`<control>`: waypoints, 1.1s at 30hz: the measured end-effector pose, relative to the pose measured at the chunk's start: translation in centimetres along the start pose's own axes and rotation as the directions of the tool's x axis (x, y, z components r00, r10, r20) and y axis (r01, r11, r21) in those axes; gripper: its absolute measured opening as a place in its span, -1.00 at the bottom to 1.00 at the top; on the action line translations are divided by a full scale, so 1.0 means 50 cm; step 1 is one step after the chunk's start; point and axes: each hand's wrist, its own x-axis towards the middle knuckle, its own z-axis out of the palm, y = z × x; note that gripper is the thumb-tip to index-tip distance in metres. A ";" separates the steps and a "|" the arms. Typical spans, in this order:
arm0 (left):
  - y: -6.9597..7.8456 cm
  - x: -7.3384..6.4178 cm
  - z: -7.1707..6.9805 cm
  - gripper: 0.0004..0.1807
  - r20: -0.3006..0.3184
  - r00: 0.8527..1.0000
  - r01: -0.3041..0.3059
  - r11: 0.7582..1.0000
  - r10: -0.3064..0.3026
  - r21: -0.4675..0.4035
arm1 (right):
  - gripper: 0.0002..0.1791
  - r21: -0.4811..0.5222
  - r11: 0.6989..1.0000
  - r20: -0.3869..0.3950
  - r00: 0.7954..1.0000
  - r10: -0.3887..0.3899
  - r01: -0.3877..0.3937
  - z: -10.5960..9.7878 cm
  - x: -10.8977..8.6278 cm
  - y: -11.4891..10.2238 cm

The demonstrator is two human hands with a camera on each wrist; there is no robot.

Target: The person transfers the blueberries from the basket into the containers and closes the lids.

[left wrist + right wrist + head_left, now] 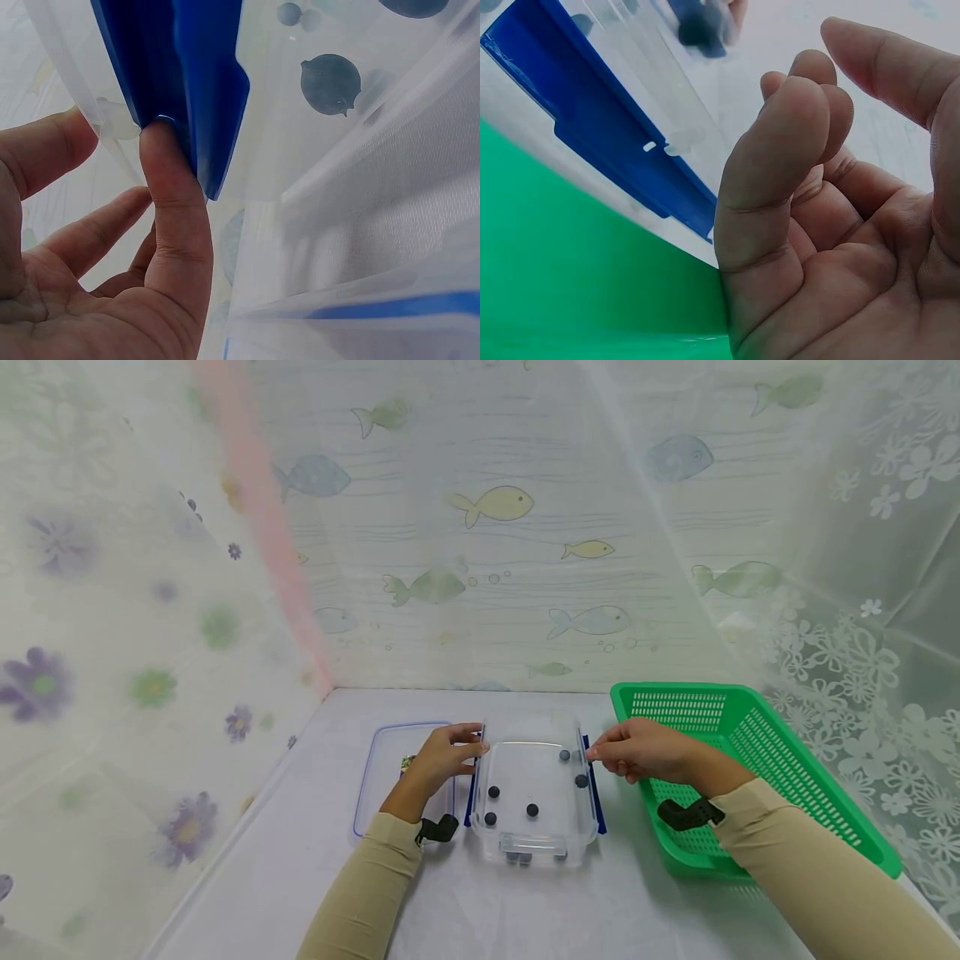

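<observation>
A clear plastic food container (529, 831) with blue side latches stands on the table in front of me. Several dark round shapes (532, 810) show through it, and I cannot tell if they are printed or loose. My left hand (438, 760) is at its left side, where thumb and fingers pinch around the left latch (184, 82). Opposite, my right hand (645, 750) has its fingertips by the upper end of the right latch (600, 112). In the right wrist view its fingers are loosely bent with nothing between them and the thumb.
A clear plastic lid or shallow tray with a blue rim (361, 793) lies to the left, a small yellow-green item (407, 763) beside my left hand. On the right is a green slatted basket (780, 827), under my right forearm. Patterned curtains (495, 568) surround the white table.
</observation>
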 end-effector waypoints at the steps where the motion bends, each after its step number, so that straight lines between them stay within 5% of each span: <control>1: 0.000 0.000 0.000 -0.39 0.000 1.000 0.002 1.000 -0.002 -0.003 | -0.56 0.000 1.000 -0.001 1.000 0.003 -0.003 0.000 0.000 0.000; 33: -0.006 0.004 -0.005 -0.34 0.015 1.000 -0.009 1.000 0.009 -0.008 | -0.70 0.072 0.997 0.019 0.999 -0.044 0.042 -0.026 -0.038 0.009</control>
